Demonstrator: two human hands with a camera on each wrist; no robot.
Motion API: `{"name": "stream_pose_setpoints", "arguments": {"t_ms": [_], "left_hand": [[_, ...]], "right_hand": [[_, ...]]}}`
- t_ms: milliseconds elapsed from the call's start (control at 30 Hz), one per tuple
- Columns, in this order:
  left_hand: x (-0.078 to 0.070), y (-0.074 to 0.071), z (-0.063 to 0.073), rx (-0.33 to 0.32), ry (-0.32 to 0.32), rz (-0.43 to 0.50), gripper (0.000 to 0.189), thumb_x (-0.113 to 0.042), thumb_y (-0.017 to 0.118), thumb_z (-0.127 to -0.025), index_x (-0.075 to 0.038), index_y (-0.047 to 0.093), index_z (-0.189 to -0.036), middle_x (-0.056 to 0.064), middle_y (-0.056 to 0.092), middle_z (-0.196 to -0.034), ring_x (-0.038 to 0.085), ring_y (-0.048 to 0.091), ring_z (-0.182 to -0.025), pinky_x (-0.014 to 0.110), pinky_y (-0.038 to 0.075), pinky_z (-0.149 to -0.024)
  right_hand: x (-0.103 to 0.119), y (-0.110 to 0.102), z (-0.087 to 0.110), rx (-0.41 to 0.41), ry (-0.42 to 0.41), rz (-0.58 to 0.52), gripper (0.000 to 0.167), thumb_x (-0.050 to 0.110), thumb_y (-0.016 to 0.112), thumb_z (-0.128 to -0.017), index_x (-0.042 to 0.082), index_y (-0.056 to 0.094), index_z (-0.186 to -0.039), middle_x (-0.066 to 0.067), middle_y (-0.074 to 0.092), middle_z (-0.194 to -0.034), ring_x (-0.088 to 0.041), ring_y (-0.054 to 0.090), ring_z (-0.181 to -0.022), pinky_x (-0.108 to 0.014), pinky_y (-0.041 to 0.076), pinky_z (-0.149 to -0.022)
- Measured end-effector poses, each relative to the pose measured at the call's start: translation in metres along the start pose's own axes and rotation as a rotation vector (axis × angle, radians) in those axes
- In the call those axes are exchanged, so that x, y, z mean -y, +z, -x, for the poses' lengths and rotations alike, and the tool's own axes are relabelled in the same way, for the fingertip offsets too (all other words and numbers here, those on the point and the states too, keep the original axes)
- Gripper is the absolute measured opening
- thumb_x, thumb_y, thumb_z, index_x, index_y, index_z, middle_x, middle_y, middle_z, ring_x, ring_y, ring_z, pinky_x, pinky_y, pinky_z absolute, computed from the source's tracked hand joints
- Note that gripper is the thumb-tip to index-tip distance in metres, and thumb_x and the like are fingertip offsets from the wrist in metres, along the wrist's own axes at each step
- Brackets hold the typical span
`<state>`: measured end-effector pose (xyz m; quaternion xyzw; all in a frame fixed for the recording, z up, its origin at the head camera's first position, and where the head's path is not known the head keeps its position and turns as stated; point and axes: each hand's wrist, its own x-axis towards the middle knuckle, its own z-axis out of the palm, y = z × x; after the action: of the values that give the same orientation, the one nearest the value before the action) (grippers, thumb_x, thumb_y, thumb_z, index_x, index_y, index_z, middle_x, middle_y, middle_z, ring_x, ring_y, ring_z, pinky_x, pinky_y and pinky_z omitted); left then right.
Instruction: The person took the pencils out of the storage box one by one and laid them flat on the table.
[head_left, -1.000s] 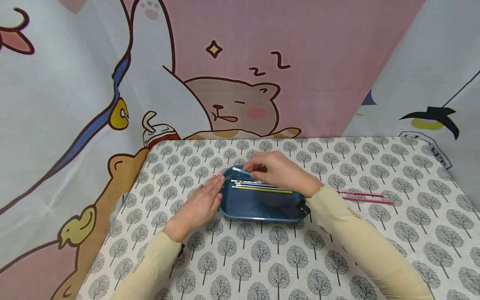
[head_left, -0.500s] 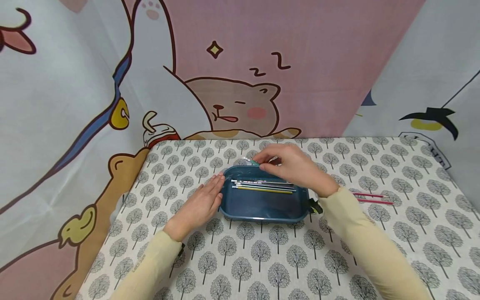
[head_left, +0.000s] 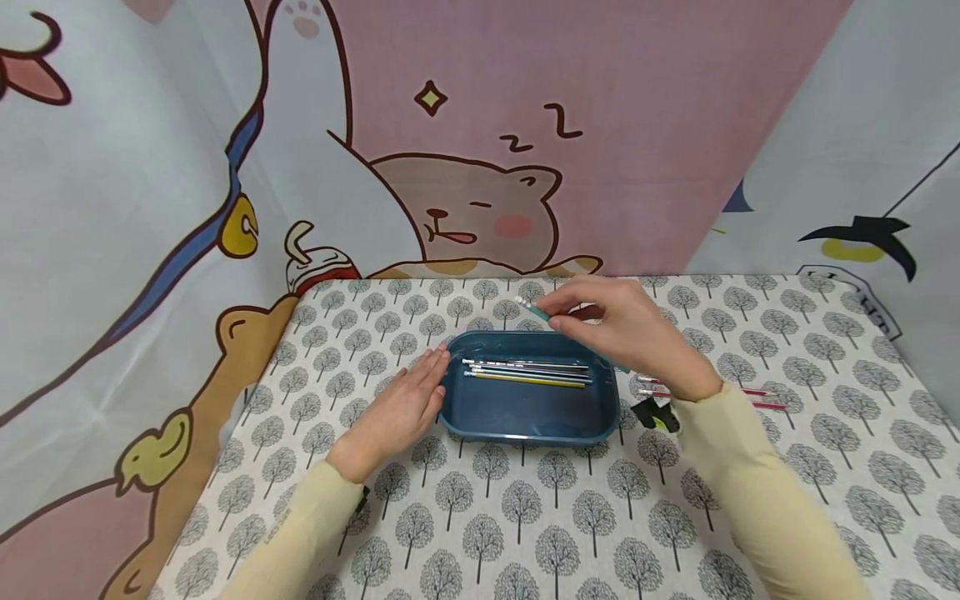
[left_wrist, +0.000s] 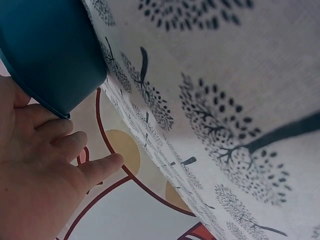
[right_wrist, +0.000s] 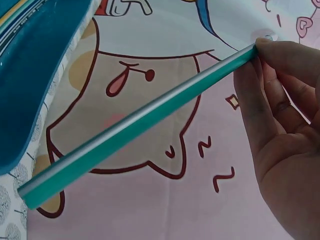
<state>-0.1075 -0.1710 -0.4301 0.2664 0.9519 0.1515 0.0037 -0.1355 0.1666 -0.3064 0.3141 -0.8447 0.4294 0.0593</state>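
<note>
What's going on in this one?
A person is handling pencils at a table. The right hand pinches a green pencil near one end, holding it up by the far side of a blue tray. The left hand rests its fingers against the tray's left rim. Several other pencils lie side by side in the tray, and two red pencils lie on the cloth to its right.

Tray point(head_left: 525, 414) on tablecloth point(head_left: 555, 500); pencil row point(head_left: 525, 379) inside. Left hand point(head_left: 397, 408) at left end. Right hand point(head_left: 622, 321), held pencil point(right_wrist: 140, 121) near far right corner. Loose pair point(head_left: 768, 406) right of tray.
</note>
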Motion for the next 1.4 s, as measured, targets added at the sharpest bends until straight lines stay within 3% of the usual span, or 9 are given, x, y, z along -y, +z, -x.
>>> {"name": "stream_pose_setpoints", "arguments": {"t_ms": [600, 1400], "left_hand": [[0.001, 0.0, 0.0, -0.006, 0.007, 0.001, 0.057, -0.026, 0.041, -0.112, -0.005, 0.027, -0.163, 0.01, 0.025, -0.17, 0.031, 0.026, -0.155, 0.061, 0.032, -0.12], [0.002, 0.002, 0.0, -0.012, 0.013, 0.004, 0.056, -0.025, 0.041, -0.112, -0.006, 0.027, -0.163, 0.011, 0.026, -0.17, 0.031, 0.026, -0.155, 0.061, 0.032, -0.119]], "right_hand": [[-0.008, -0.032, 0.035, -0.066, -0.047, 0.075, 0.031, -0.002, 0.077, -0.091, 0.018, 0.079, -0.114, 0.008, 0.074, -0.109, -0.005, 0.069, -0.096, -0.015, 0.057, -0.083], [-0.032, -0.048, 0.08, -0.105, 0.041, 0.203, 0.035, -0.008, 0.078, -0.086, 0.017, 0.079, -0.112, 0.007, 0.073, -0.108, 0.002, 0.066, -0.092, -0.009, 0.055, -0.08]]}}
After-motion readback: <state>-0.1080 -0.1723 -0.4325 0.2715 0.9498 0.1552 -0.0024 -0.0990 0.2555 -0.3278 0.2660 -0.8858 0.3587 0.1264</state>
